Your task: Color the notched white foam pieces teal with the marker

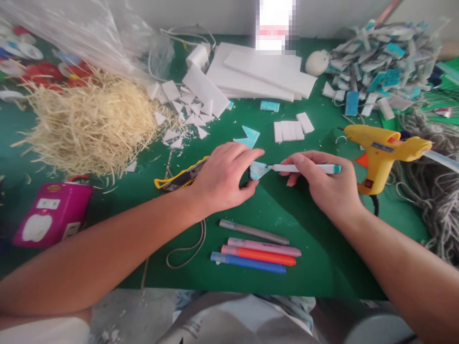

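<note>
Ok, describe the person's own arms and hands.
The left hand and right hand are gloveless, with no rings visible on the fingers. Both forearms are bare, with no watch or bracelet in sight. White cloth at the lower left edge may be a sleeve; no right sleeve shows.

Craft workshop, by look: green worktable, yellow glue gun, white sheets, heaped straw-like shreds, cut pieces.

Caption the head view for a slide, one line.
Right hand holds a white marker to a small light-blue piece in the left hand; four pens lie on the green table.
</note>
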### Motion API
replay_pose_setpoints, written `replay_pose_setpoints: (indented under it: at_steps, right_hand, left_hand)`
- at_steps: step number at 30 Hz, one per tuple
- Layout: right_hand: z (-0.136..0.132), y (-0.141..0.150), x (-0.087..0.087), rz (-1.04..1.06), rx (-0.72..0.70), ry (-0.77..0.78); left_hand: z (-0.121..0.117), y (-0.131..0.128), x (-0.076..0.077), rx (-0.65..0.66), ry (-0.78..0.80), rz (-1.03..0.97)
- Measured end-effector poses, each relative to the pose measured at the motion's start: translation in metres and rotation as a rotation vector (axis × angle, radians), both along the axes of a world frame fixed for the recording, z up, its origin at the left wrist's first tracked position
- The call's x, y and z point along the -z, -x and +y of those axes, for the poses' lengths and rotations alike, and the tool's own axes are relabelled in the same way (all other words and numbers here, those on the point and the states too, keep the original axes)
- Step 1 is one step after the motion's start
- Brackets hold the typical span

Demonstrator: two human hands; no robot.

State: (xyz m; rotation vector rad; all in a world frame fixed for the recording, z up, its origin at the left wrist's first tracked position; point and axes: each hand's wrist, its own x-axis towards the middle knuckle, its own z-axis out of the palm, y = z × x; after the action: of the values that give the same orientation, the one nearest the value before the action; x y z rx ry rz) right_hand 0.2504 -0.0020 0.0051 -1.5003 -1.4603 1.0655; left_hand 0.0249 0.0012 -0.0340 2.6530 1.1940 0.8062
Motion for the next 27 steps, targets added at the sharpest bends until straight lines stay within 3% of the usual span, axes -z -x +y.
replay_pose_setpoints:
  at_steps: [27]
  right_hand:
    - [-0.0004, 0.0, 0.0001, -0.029, -0.009, 0.029]
  left_hand:
    - [-0.0002, 0.0, -0.0004, -0.005, 0.019, 0.0]
